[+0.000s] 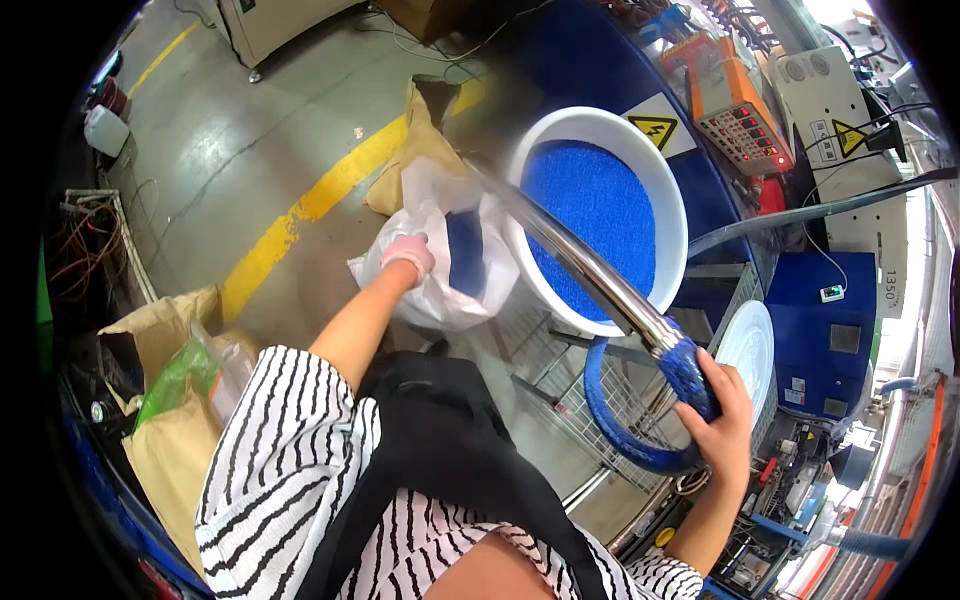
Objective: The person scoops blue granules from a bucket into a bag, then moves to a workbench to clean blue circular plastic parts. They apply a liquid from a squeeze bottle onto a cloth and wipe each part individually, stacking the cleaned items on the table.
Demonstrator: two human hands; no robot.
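My left hand (pixel 408 256), in a pale glove, is closed on the rim of a white plastic bag (pixel 430 300). Dark blue material shows through the bag's mouth. My right hand (pixel 722 412) wraps round the blue hose end of a shiny metal suction tube (pixel 585 260). That tube slants over a large white bucket (pixel 672 215) filled with blue granules (pixel 590 215), and its far tip is blurred near the bag. From my right hand the blue hose (pixel 610 420) loops down and round below the bucket.
A brown paper sack (pixel 425 130) stands behind the white bag; more sacks (pixel 175 430) lie at left. The bucket rests by a wire cart (pixel 620 400). At right are a white lid (pixel 745 350), an orange control box (pixel 740 110) and a grey hose (pixel 800 213).
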